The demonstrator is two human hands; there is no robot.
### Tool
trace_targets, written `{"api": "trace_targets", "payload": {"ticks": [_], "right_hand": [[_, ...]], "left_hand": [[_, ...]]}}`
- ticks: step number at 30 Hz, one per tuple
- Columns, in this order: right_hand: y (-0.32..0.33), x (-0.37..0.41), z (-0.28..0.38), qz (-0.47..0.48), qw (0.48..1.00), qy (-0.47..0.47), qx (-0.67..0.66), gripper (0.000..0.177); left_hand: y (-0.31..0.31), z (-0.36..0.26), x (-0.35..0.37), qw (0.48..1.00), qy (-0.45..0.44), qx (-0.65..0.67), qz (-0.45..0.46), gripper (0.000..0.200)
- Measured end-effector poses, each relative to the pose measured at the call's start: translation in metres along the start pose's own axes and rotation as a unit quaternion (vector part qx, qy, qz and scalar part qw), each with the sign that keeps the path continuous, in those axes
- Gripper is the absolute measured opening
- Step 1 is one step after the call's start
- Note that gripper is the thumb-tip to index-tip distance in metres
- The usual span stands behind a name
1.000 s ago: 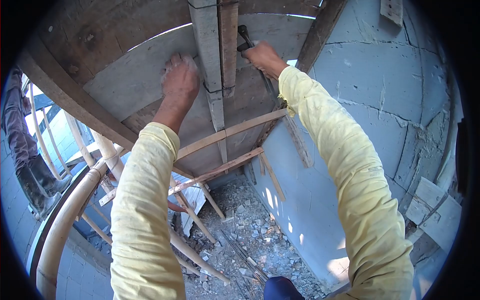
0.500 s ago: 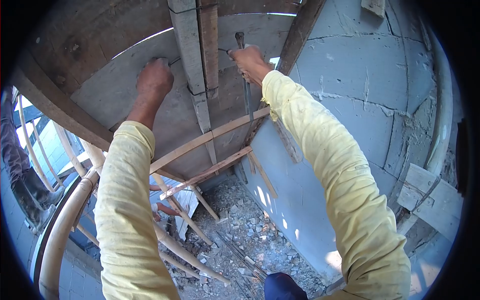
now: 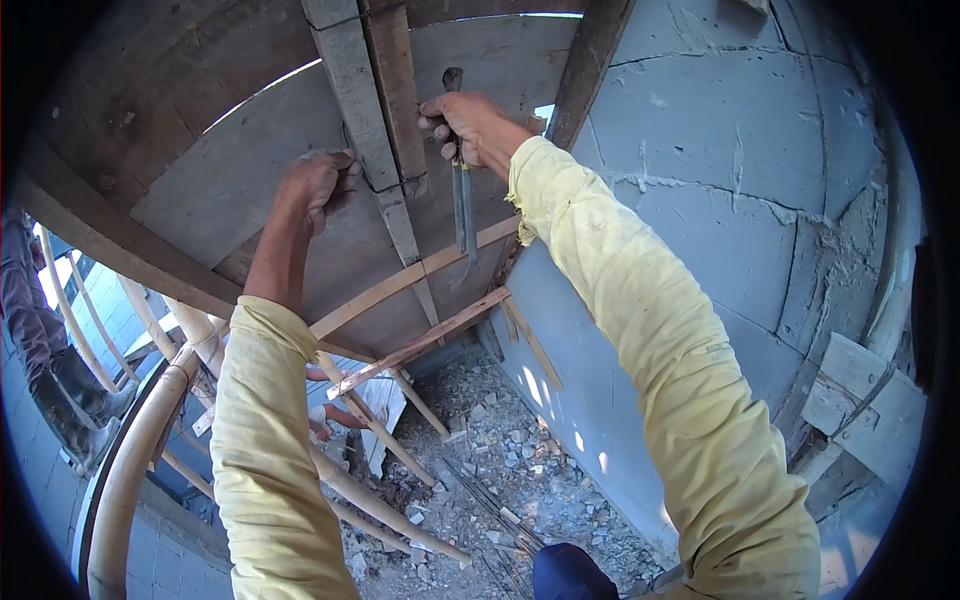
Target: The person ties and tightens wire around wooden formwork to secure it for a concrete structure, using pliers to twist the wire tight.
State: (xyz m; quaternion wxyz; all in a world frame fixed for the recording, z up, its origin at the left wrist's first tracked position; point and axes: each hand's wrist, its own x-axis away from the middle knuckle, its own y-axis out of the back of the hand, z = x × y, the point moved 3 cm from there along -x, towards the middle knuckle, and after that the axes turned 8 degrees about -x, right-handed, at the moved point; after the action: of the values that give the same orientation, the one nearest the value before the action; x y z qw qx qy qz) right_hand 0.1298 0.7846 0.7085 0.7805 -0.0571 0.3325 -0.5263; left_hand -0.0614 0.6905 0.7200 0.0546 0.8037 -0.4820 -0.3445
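Observation:
Overhead, two timber battens (image 3: 358, 110) run side by side against the grey board panel (image 3: 270, 140). Dark tie wire (image 3: 347, 135) shows at the left side of the battens. There my left hand (image 3: 315, 188) has its fingers curled and pinched on the wire, close to the wood. On the other side, my right hand (image 3: 470, 125) grips metal pincers (image 3: 463, 205), their head up and long handles hanging down. Its thumb and forefinger touch the right batten's edge; whether they also hold wire is hidden. A lower wire tie (image 3: 412, 184) circles the battens.
Curved wooden ribs (image 3: 470, 250) cross the panel below. A grey block wall (image 3: 720, 150) stands at right. Poles (image 3: 380, 500) slant over rubble (image 3: 490, 420). Another person's arm (image 3: 340, 415) shows beneath, and a person's boots (image 3: 75, 400) at far left.
My left hand has moved down and turned, coming nearer the battens. My right hand has shifted left against the right batten, carrying the pincers. The view has tilted slightly.

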Motion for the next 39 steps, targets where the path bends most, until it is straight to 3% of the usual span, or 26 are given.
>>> {"api": "trace_targets", "payload": {"ticks": [4, 9, 16, 21, 25, 29, 33, 37, 39], "right_hand": [[0.005, 0.001, -0.004, 0.034, 0.999, -0.019, -0.005, 0.016], [0.006, -0.003, -0.001, 0.046, 0.998, -0.007, 0.05, 0.015], [0.003, 0.0, -0.007, 0.071, 0.996, -0.043, -0.027, 0.011], [0.008, -0.004, -0.012, 0.097, 0.992, -0.063, -0.051, 0.014], [0.021, 0.006, -0.013, 0.085, 0.991, -0.059, -0.084, 0.018], [0.043, 0.026, -0.026, 0.031, 0.993, -0.048, -0.101, 0.022], [0.085, 0.058, -0.072, 0.014, 0.978, -0.066, -0.198, 0.03], [0.144, 0.114, -0.167, -0.058, 0.941, -0.134, -0.305, 0.029], [0.184, 0.154, -0.248, -0.161, 0.873, -0.194, -0.418, 0.031]], "left_hand": [[0.001, 0.003, 0.002, 0.997, 0.026, 0.055, 0.038, 0.015], [0.006, -0.001, 0.006, 0.999, 0.037, 0.019, 0.033, 0.018], [-0.001, 0.0, 0.005, 0.988, 0.052, 0.124, 0.08, 0.018], [-0.014, -0.003, 0.012, 0.991, 0.045, 0.103, 0.073, 0.018], [-0.009, 0.01, 0.015, 0.993, 0.032, 0.09, 0.07, 0.021], [-0.002, 0.028, 0.027, 0.983, 0.031, 0.174, 0.055, 0.026], [-0.015, 0.083, 0.062, 0.96, 0.057, 0.27, 0.054, 0.032], [-0.07, 0.207, 0.142, 0.931, 0.194, 0.295, 0.095, 0.032], [-0.109, 0.3, 0.208, 0.897, 0.326, 0.278, 0.105, 0.029]]}}
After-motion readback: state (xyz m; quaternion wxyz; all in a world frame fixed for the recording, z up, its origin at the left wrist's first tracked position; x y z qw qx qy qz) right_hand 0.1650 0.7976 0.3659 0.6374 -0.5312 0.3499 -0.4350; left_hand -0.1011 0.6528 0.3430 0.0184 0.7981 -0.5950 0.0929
